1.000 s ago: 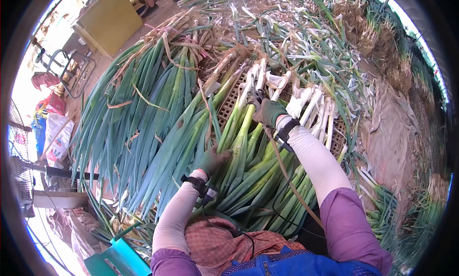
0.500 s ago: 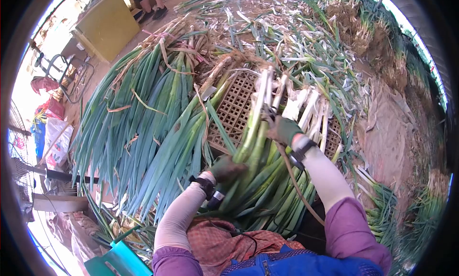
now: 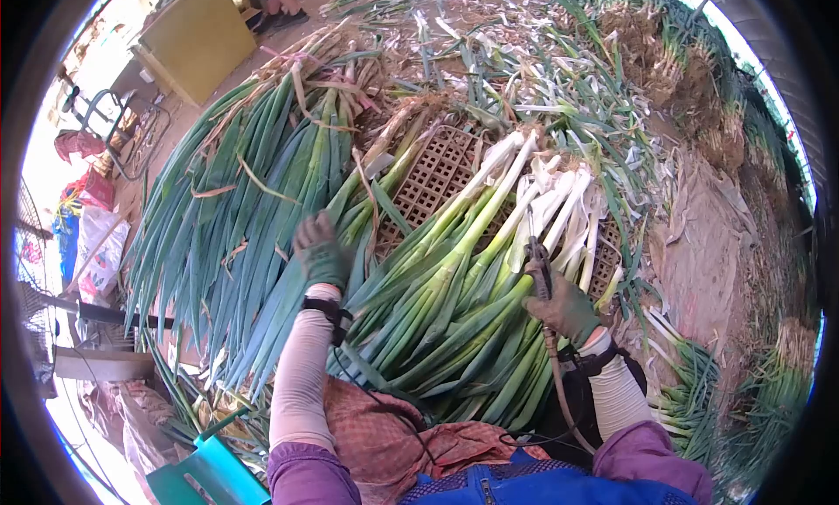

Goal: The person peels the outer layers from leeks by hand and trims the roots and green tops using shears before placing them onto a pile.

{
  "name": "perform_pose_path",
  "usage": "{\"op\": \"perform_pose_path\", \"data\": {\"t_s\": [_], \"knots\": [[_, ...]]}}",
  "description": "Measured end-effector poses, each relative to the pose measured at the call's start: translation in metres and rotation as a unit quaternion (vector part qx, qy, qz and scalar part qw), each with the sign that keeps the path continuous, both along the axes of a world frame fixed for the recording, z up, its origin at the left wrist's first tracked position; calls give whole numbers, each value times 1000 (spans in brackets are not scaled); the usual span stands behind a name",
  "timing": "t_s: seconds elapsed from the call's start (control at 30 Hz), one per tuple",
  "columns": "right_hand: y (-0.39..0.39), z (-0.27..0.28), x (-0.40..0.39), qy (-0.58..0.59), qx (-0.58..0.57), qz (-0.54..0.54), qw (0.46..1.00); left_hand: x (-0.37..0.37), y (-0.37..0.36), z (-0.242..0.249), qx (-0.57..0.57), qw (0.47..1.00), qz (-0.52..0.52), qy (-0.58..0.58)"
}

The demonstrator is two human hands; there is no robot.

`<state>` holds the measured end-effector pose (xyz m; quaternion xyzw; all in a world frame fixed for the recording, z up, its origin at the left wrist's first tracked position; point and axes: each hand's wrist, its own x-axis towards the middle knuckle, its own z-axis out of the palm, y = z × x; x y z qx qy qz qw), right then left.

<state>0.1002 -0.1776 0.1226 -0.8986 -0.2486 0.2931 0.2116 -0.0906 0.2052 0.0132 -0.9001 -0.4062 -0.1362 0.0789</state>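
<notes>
My left hand [image 3: 322, 250], in a green glove, is over the dark leaves of a large heap of unpeeled green onions [image 3: 262, 190]. Its fingers look stretched out with nothing between them, though a little blurred. In my right hand [image 3: 564, 311] is an air blow gun [image 3: 539, 267], its nozzle pointing away from me and its brown hose [image 3: 558, 383] trailing toward my lap. Beneath that hand lie peeled green onions [image 3: 463, 251] with white stems pointing away and leaves toward me. They rest partly on a brown plastic crate [image 3: 437, 173].
Peeled scraps [image 3: 542, 94] litter the ground beyond the crate. More green onions [image 3: 690, 374] lie at the right beside a dusty sheet [image 3: 703, 216]. A teal plastic piece [image 3: 210, 474] is at lower left, a yellow box [image 3: 197, 37] at upper left, near a person's feet [image 3: 284, 20].
My left hand has let go of the peeled stalks and moved left and away to the unpeeled heap. The stalks now lie on the others. My right hand has drawn back with the blow gun.
</notes>
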Motion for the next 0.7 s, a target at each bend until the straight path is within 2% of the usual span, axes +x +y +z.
{"op": "perform_pose_path", "data": {"t_s": [0.07,0.1,0.17,0.2,0.23,0.3,0.43,0.53,0.63,0.67,0.7], "knots": [[3,0,-4,7,-8,-10,1000,-7,20,-8,-196,976,72,56],[8,4,-7,-18,-4,6,1000,2,24,-7,-200,964,141,106],[12,4,-10,-9,-23,17,1000,16,20,19,-230,944,172,164],[17,15,-13,9,-25,17,1000,12,30,8,-227,959,111,131],[18,24,-14,28,4,46,999,14,27,26,-252,955,112,113],[13,10,-13,20,-27,60,998,6,34,17,-246,963,52,94],[5,6,-9,49,-4,46,998,4,28,28,-214,974,24,73],[-1,5,-11,29,10,11,999,-13,39,19,-262,963,-66,-14],[0,11,-9,82,19,8,996,-18,-12,59,-407,910,-64,-54],[3,18,-11,95,23,12,995,-24,-10,30,-390,915,-90,-45],[6,28,-14,108,26,16,994,-13,-43,71,-389,916,-95,10]]}}
